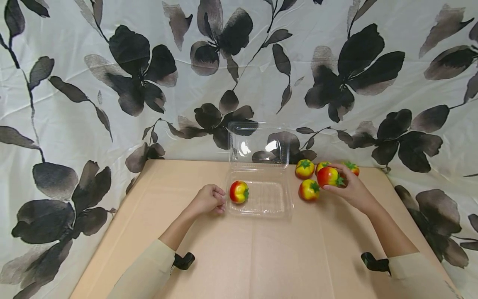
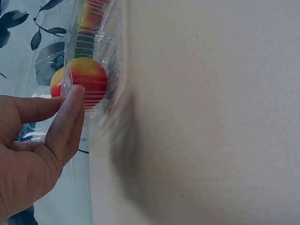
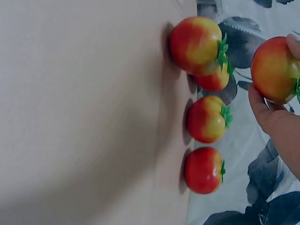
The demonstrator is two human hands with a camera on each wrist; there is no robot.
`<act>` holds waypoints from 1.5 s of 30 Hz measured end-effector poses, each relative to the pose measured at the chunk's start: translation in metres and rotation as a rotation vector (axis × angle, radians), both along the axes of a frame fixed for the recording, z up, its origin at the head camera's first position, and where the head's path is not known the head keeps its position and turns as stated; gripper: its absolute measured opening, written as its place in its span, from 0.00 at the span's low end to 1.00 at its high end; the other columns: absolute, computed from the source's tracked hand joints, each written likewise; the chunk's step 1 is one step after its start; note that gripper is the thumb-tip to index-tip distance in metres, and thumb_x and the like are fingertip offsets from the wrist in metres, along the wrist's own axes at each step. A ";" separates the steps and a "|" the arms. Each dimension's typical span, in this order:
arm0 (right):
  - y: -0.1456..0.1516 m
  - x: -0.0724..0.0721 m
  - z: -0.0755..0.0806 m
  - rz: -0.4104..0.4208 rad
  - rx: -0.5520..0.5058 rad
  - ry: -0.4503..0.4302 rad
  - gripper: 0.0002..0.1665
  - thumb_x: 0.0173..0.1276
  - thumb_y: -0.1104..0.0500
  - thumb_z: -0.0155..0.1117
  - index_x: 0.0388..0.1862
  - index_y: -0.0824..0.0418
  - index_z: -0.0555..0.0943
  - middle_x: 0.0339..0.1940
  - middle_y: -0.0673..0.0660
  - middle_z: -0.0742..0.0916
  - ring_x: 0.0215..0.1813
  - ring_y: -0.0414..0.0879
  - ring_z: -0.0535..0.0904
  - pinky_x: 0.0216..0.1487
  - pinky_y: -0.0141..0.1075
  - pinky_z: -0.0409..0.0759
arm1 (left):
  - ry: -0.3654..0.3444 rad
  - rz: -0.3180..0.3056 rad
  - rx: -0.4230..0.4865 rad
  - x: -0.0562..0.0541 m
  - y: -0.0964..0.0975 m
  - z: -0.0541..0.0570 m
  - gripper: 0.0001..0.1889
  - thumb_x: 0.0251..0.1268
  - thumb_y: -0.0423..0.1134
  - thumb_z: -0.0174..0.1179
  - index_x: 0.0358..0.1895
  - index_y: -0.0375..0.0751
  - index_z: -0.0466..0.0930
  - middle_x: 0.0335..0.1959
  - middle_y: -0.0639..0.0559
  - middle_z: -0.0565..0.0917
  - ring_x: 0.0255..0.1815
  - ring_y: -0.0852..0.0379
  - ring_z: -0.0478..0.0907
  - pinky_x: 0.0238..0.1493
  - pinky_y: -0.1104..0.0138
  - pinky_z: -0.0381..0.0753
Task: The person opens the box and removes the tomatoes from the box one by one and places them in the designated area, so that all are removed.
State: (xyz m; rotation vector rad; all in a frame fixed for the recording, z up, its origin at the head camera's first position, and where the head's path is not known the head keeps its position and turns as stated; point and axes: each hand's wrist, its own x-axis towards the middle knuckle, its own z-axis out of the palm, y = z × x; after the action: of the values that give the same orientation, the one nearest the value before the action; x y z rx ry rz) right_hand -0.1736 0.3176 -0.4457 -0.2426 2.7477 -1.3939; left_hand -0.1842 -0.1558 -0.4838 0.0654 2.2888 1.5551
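Note:
My left hand [image 1: 210, 199] pinches the left rim of a clear plastic clamshell box [image 1: 269, 214], thumb and fingertips meeting at its edge in the left wrist view. The box's lid [image 1: 257, 145] stands raised at the back. Inside, at the left, lies one red-and-yellow tomato [image 1: 239, 192] with a green leafy top. My right hand [image 1: 352, 191] grips another such tomato [image 3: 276, 70] between thumb and fingers, raised off the table, its green top facing right in the head view. Several similar tomatoes [image 3: 206, 119] rest on the table around and behind this hand, partly hidden by it.
The tan tabletop [image 1: 239, 257] reaches back to a white cloth [image 1: 269, 95] with dark flowers hanging behind it. One loose tomato [image 1: 304, 169] sits close to the box's right side, another [image 1: 309, 190] nearer the front.

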 end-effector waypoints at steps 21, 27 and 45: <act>0.030 -0.001 -0.021 -0.033 0.079 -0.009 0.48 0.71 0.54 0.71 0.81 0.62 0.56 0.74 0.73 0.67 0.70 0.71 0.66 0.67 0.51 0.78 | -0.023 0.017 -0.006 0.001 0.003 0.003 0.11 0.68 0.24 0.60 0.51 0.25 0.76 0.30 0.37 0.85 0.23 0.53 0.85 0.34 0.56 0.93; 0.032 -0.003 -0.026 -0.061 0.090 -0.078 0.52 0.70 0.48 0.72 0.82 0.61 0.53 0.77 0.76 0.62 0.72 0.76 0.61 0.70 0.77 0.64 | -0.025 0.020 0.000 0.003 0.003 0.003 0.11 0.68 0.23 0.60 0.51 0.25 0.75 0.30 0.36 0.85 0.24 0.52 0.86 0.36 0.53 0.93; 0.038 -0.005 -0.049 -0.089 0.134 -0.097 0.48 0.69 0.47 0.72 0.78 0.64 0.59 0.72 0.78 0.68 0.68 0.74 0.65 0.70 0.72 0.66 | -0.005 0.022 -0.010 0.005 0.002 0.004 0.12 0.68 0.24 0.60 0.51 0.24 0.76 0.31 0.34 0.86 0.23 0.52 0.86 0.31 0.59 0.92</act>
State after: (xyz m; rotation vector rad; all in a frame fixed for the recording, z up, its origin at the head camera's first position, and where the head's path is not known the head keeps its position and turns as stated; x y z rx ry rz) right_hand -0.1786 0.3554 -0.4945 -0.0451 2.7868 -1.1988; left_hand -0.1789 -0.1541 -0.4801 0.0336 2.3006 1.5528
